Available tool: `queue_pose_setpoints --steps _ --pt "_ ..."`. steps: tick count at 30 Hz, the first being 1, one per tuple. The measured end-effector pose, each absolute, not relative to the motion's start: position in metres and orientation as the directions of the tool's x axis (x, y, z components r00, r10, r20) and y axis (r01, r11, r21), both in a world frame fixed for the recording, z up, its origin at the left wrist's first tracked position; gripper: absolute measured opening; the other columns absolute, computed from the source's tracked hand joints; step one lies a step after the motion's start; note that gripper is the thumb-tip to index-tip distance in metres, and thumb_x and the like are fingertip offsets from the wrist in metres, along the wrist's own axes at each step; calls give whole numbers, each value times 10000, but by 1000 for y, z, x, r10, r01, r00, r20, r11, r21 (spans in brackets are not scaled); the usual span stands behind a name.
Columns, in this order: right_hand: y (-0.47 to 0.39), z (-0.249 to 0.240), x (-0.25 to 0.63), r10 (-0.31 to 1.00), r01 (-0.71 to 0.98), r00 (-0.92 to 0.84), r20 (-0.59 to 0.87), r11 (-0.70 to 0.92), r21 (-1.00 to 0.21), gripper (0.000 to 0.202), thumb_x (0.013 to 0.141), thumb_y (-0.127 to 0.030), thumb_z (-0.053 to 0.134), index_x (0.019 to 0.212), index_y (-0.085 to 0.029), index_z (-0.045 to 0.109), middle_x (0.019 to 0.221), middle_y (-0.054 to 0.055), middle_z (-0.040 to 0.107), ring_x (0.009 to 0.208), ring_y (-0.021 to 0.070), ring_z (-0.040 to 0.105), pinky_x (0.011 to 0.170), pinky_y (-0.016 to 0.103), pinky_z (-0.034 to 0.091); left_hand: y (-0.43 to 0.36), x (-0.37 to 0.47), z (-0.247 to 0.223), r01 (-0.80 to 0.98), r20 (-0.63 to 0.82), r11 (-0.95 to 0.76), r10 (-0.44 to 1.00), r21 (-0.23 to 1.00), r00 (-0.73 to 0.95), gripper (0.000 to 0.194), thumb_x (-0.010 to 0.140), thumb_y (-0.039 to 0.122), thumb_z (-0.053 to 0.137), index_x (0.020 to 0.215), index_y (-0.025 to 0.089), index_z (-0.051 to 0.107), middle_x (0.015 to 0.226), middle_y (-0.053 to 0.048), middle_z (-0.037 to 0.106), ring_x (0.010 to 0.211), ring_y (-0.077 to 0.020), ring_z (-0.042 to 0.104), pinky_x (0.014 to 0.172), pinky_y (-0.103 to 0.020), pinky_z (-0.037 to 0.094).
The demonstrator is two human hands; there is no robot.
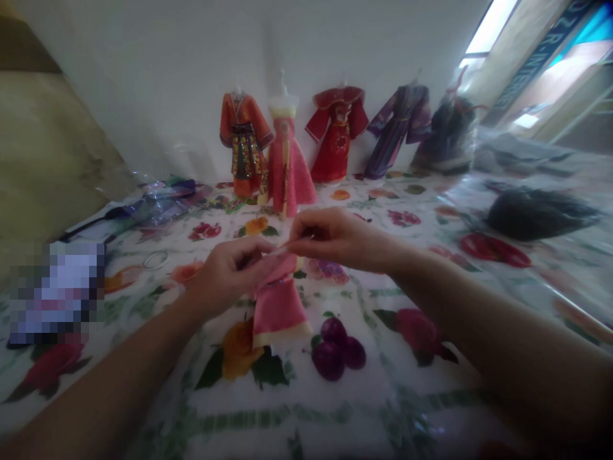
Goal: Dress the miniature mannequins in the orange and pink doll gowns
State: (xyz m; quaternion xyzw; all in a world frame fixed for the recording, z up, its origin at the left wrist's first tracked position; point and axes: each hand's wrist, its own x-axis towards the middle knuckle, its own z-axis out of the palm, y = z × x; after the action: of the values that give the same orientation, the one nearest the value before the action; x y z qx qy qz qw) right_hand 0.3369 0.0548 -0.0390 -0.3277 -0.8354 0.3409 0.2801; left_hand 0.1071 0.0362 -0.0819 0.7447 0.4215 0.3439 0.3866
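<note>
A small pink doll garment (280,310) with a pale yellow hem hangs below my fingers, over the flowered tablecloth (364,409). My left hand (234,271) is closed on its upper part, thumb laid along the fabric. From the other side my right hand (332,239) pinches at the garment's top edge, its fingertips meeting those of the left. The fingers cover most of the upper part, and blur hides the finer detail there. Just behind the hands stands a pink doll dress (292,160) with a yellow top, on a small form.
Along the wall stand an orange doll robe (242,140), a red doll dress (338,134) and a purple doll robe (400,131). Plastic bags (165,201) lie at left. At right are a dark bagged bundle (534,214) and a red item (493,249).
</note>
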Motion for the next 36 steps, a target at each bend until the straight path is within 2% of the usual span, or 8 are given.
queue_pose_setpoints --steps 15,21,26,32,36 --pt "51 -41 333 744 410 -602 289 599 -688 166 899 -272 584 779 -159 606 678 -21 538 616 94 452 564 251 315 31 114 -76 390 200 -341 912 855 358 233 868 451 654 901 239 744 694 7 657 586 -122 533 516 -239 401" --pt "52 -44 332 736 399 -597 318 617 -678 181 905 -284 579 777 -159 602 681 -20 539 608 93 454 546 253 306 32 114 -77 411 215 -355 912 840 349 220 875 444 647 919 260 759 870 -12 742 789 -168 652 672 -263 505" --pt "52 -44 331 749 398 -578 323 604 -690 195 905 -293 581 772 -154 606 679 -22 537 616 91 449 556 250 311 31 115 -75 439 188 -338 918 832 350 259 881 459 632 935 240 759 866 -21 745 796 -175 653 655 -261 502" --pt "51 -44 331 756 422 -576 311 601 -679 201 903 -301 576 766 -157 601 675 -21 537 613 93 449 561 251 309 32 115 -75 437 225 -381 903 815 367 265 887 453 625 909 225 758 835 -17 737 755 -165 642 632 -254 483" --pt "49 -44 329 766 426 -568 300 587 -689 194 897 -289 571 754 -160 588 670 -24 531 613 94 453 561 253 305 32 116 -76 416 228 -376 904 828 361 244 889 438 626 930 235 754 872 -13 743 780 -164 649 677 -261 490"
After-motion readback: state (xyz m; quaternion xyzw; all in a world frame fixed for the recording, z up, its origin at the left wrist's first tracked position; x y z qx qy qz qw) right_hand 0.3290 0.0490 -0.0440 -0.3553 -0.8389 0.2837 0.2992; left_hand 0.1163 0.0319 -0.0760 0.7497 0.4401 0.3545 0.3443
